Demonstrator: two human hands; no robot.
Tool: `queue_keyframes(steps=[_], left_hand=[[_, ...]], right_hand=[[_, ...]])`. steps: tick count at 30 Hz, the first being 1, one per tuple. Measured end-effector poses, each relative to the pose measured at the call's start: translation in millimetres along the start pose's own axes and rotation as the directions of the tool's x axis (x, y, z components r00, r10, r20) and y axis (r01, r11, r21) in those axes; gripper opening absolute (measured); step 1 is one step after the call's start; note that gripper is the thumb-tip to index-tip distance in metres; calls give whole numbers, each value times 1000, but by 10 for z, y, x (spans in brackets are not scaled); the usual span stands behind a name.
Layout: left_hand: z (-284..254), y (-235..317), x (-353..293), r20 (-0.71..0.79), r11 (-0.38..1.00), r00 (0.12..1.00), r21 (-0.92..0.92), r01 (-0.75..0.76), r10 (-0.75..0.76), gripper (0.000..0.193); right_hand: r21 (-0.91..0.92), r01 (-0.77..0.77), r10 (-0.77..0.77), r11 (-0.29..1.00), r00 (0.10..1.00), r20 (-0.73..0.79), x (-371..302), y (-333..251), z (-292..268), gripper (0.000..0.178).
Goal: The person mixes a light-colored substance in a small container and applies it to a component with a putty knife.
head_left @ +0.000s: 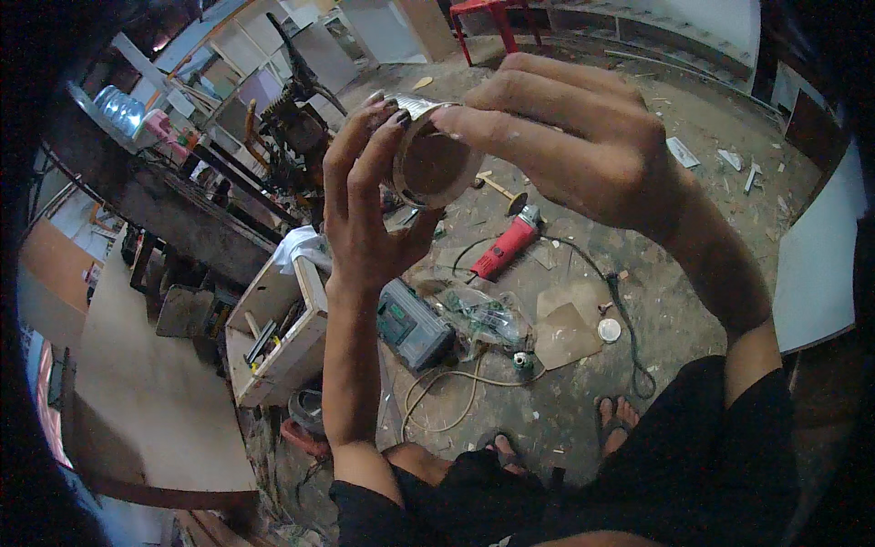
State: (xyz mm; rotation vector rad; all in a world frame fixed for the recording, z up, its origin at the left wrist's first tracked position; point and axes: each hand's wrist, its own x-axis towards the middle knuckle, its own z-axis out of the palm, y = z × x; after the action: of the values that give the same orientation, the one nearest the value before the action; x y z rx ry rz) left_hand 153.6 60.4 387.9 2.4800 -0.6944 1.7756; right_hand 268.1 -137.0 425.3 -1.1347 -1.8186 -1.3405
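A roll of tape (430, 164), brown on its inner core and silvery along its outer edge, is held up in front of the camera between both hands. The left hand (365, 219) is curled around the roll's left side, with its dark-nailed fingertips (390, 108) pressed on the upper rim and the thumb under the lower edge. The right hand (565, 146) is closed over the roll from the right, its fingers laid across the top and front of the ring. Below the hands, on the dusty workshop floor (693, 228), a red angle grinder (504, 246) is seen lying with its dark cable trailing off to the right. Just beside it, towards the lower left, a dark grey tool case (412, 324) with a small green label on its lid is found, and next to that a clear plastic bag (478, 314) of small parts. A flat piece of brown cardboard (563, 333) is placed near a small round white lid (609, 330). An open wooden box (278, 333) holding tools is set to the left, with a white cloth (301, 246) draped at its far end.
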Motion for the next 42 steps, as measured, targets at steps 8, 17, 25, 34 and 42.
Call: queue_keyframes(steps=[8,17,25,34,42], left_hand=[[71,-27,-51,56,999,998,-5,-41,41,68],[103,-98,-213,182,1000,983,-15,6,-3,67],[94,-144,-297,175,999,984,14,40,-42,67],[166,-198,-472,262,992,958,80,98,-116,70],[214,-252,-592,299,986,939,72,153,-168,72]], right_hand=[[6,-103,103,995,995,-3,-287,-101,275,12],[113,-152,148,982,988,46,-478,-25,303,12],[113,-280,275,953,960,61,-606,-38,517,20],[202,-476,456,856,879,137,-746,-154,795,20],[299,-575,572,761,813,108,-964,-137,991,19]])
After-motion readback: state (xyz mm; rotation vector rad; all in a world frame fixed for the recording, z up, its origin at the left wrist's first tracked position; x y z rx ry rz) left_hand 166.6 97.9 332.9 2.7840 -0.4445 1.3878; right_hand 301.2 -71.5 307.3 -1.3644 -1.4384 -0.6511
